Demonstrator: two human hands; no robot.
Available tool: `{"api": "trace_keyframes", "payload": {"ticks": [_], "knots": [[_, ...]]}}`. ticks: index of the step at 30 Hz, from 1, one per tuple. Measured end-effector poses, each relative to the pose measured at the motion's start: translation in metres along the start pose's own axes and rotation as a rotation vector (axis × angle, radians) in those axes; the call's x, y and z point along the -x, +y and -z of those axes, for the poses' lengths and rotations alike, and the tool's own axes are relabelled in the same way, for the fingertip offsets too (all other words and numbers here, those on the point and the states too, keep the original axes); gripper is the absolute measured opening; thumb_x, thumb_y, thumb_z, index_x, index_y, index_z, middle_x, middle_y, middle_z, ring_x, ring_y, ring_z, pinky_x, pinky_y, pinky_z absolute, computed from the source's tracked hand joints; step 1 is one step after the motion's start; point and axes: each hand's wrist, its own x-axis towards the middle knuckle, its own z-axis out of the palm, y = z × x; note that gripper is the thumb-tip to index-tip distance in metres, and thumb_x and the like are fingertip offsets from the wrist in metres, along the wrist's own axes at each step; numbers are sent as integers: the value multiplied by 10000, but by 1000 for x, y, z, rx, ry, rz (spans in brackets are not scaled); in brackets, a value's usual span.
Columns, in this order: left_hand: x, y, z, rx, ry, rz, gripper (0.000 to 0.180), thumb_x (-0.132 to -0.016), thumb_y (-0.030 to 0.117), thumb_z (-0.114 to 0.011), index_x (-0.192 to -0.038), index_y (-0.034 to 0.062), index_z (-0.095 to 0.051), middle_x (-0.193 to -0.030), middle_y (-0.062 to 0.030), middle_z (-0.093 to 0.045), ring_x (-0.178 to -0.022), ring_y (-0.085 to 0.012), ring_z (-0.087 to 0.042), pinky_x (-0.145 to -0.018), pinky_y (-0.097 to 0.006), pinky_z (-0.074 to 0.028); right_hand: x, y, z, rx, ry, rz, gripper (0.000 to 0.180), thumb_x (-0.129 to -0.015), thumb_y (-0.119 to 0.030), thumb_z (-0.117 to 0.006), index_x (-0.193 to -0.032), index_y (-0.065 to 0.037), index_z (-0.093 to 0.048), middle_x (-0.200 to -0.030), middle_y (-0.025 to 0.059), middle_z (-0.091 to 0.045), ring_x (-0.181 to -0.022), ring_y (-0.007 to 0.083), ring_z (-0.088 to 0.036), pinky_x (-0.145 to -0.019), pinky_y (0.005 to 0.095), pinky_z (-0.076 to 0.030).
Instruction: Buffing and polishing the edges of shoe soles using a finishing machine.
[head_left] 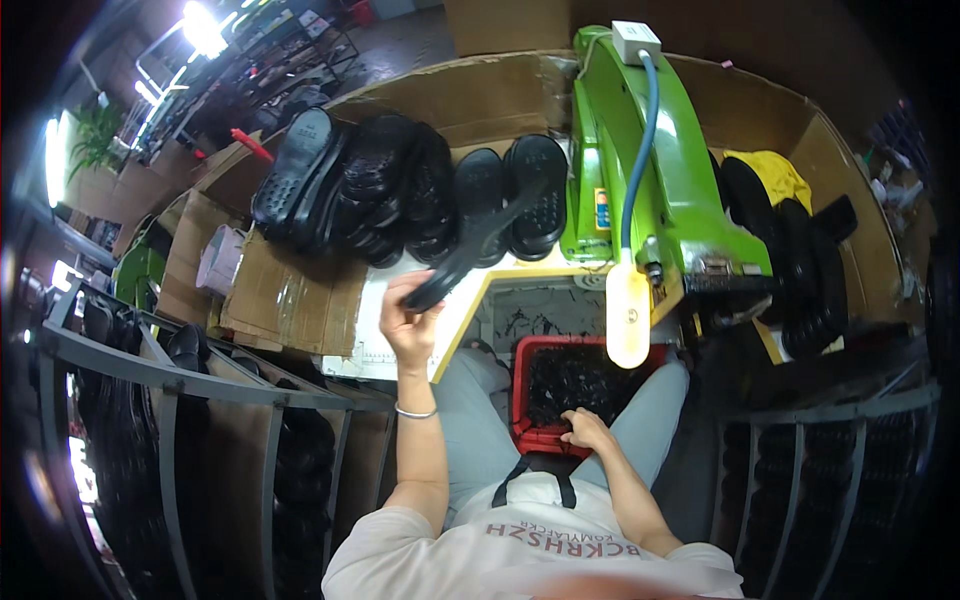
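Note:
My left hand is closed around the near end of a black shoe sole, held at a slant above the white tabletop. Behind it on the table, a pair of black soles stands upright, with more stacked soles to the left. My right hand hangs low by my thigh, at the near edge of a red bin. Its fingers are somewhat apart, with nothing visible in them. Black scraps fill the bin between my knees.
A green machine with a blue hose and yellowish lamp rises right of centre. Cardboard walls border the table. More black soles and a yellow cloth lie right. Metal racks flank me.

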Motion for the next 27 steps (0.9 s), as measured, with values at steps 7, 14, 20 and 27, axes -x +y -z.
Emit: {"api": "trace_keyframes", "payload": {"ticks": [7, 14, 20, 27], "knots": [[6, 11, -13, 28, -76, -19, 372, -759, 86, -787, -980, 15, -496, -969, -137, -611, -920, -234, -594, -814, -312, -474, -29, 48, 16, -640, 272, -103, 369, -760, -101, -765, -1105, -38, -651, -897, 78, -662, -760, 141, -627, -705, 291, -526], [25, 52, 14, 51, -139, -30, 464, -688, 228, -858, -927, 40, -508, -852, -113, -599, -785, -249, -576, -714, -345, -470, -12, 12, 80, -1302, 477, 44, 295, -879, -55, -656, -1163, -6, -595, -909, 63, -659, -807, 136, -643, -740, 278, -550], [64, 67, 1, 245, -442, 365, 366, -591, -66, -790, -891, 0, -592, -884, -146, -663, -771, -229, -637, -638, -313, -525, 16, 10, 107, -1952, 340, 491, 976, -814, -321, -752, -1524, -200, -94, -1448, 105, -352, -1224, 280, -498, -891, 517, -518], [132, 40, -132, 511, -352, 643, 502, -604, -181, -624, -1066, 3, -557, -1016, -104, -617, -849, -174, -617, -736, -294, -525, 96, 48, 177, -1460, 1090, 522, 943, -731, -246, -837, -1465, -96, -265, -1347, 94, -408, -1196, 233, -463, -982, 401, -455]]}}
